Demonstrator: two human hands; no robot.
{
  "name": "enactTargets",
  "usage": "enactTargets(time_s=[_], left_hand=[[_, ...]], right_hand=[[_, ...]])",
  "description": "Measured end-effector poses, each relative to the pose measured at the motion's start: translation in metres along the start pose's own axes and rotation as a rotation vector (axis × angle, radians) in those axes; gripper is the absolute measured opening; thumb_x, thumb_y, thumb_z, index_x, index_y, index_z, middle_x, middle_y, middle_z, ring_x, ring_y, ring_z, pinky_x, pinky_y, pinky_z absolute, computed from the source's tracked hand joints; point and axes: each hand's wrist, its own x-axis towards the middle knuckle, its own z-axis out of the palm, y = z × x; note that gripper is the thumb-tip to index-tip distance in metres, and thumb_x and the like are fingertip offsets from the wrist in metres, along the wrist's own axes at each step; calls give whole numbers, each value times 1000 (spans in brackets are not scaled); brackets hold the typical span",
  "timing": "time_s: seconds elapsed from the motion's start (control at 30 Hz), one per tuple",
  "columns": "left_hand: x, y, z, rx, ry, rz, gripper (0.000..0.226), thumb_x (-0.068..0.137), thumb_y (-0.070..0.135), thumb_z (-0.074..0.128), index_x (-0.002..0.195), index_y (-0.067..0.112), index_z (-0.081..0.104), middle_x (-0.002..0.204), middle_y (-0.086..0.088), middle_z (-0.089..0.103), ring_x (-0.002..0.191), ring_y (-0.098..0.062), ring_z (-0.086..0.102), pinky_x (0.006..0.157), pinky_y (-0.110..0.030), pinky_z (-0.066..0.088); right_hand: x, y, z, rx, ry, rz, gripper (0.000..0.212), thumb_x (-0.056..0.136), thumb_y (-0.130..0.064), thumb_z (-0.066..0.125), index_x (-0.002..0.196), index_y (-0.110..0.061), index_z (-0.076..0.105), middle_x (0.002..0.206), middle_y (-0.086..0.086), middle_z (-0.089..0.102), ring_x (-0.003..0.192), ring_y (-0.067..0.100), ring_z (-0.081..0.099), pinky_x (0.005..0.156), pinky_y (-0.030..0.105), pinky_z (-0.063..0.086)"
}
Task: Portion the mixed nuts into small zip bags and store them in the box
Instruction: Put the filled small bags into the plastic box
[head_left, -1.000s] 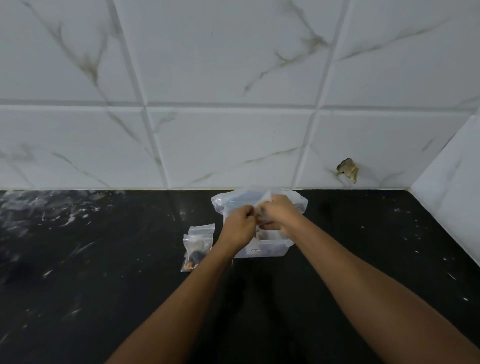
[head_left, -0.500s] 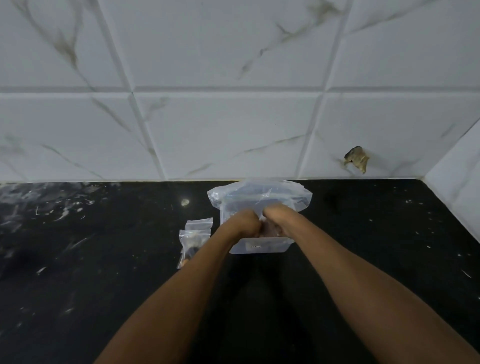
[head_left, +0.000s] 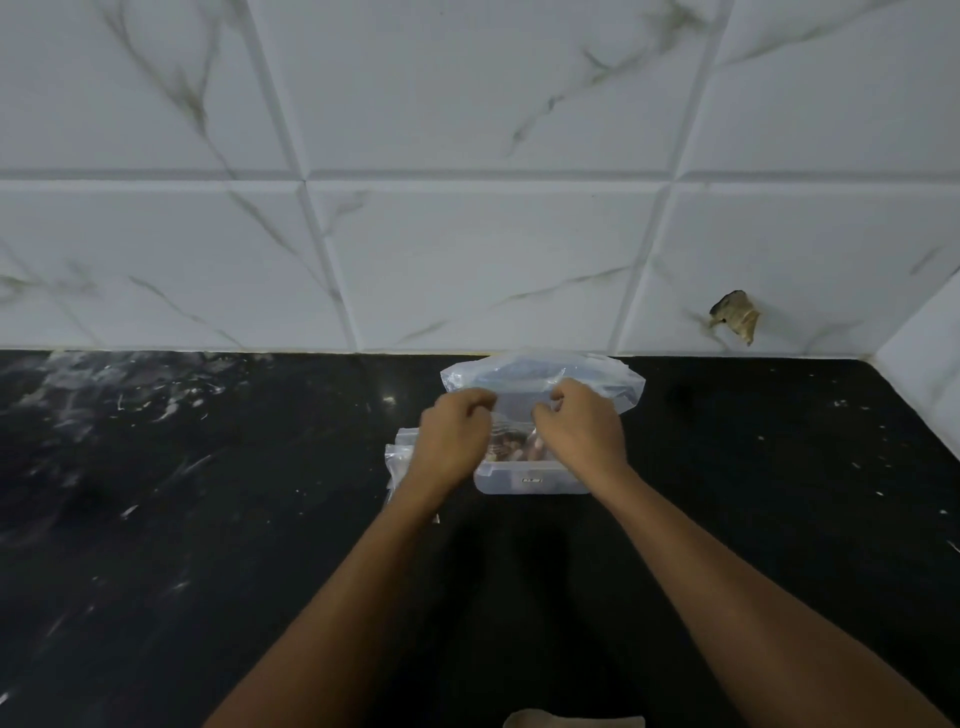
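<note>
Head view: both hands, left (head_left: 453, 441) and right (head_left: 576, 431), pinch the zip bag (head_left: 519, 410).

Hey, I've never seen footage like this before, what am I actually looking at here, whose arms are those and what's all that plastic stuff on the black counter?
There is no machine here. The picture comes from a wide-angle camera worn on a person's head, looking forward and down, so the two bare arms reaching in from the bottom are that person's own.

The surface is a black counter against a white marble-look tiled wall. On it stands a small clear box with nuts showing inside. Behind it is a large clear bag.

The left hand and right hand each pinch a small clear zip bag by its top, holding it over the box. Another small zip bag lies on the counter, mostly hidden behind the left hand.
</note>
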Motion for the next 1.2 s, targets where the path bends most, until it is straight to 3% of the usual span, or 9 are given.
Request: enactTargets(time_s=[0.13,0.23,0.3,0.37,0.57,0.7,0.8,0.97,1.2], left_hand=[[-28,-40,-38,-125,244,-143,32,101,11,41,120,11,66,115,-2,67,92,-7,61,80,-21,50],[-38,-78,-48,-115,153,-293,26,97,11,43,86,13,66,86,-8,67,72,-16,59,65,-30,48],[-44,-92,-48,-114,89,-370,25,92,6,45,71,13,56,74,-6,60,72,-22,56,66,-33,45],[-48,-99,-45,-147,39,-403,21,89,2,47,71,10,54,73,-8,55,71,-22,53,67,-33,42],[-46,-108,-27,-314,-64,-483,16,90,3,50,83,9,63,85,-12,69,77,-23,62,73,-34,50],[-46,-115,-20,-305,-68,-448,18,88,1,48,88,3,66,86,-17,70,77,-25,63,80,-42,53],[-59,-112,-18,-333,-35,-398,25,87,-3,46,90,9,67,89,-13,73,84,-25,70,87,-48,56],[-81,-91,-21,-352,23,-220,45,89,-6,40,107,27,65,97,0,74,92,-15,71,88,-40,57],[-53,-13,-31,-216,54,71,26,91,-4,40,94,12,60,83,4,63,76,-3,60,65,-15,47]], right_hand=[[-34,-26,27,308,-176,9,16,95,-21,52,95,-12,65,89,0,66,83,16,61,68,25,49],[-51,-35,64,474,-405,112,18,96,-18,49,94,-16,66,94,4,67,91,19,65,88,39,55],[-60,-36,85,586,-527,251,18,96,-13,46,99,-15,64,95,3,65,91,15,64,87,34,55],[-63,-33,107,578,-560,335,18,93,-10,46,102,-14,61,94,3,64,86,13,60,80,28,52],[-61,-32,136,510,-503,455,60,89,-22,53,145,-19,33,140,8,49,125,24,49,106,41,41],[-69,-36,131,637,-501,491,33,87,-13,56,120,-19,51,113,6,64,97,14,62,83,32,53],[-77,-37,121,781,-509,470,26,90,-13,60,115,-21,56,98,0,67,82,7,64,59,18,46],[-77,-45,94,796,-545,353,35,88,-26,65,122,-22,59,106,4,68,95,16,67,80,31,58],[-33,-60,9,695,-413,227,15,90,-32,58,96,-20,64,101,9,71,89,24,72,83,41,59]])
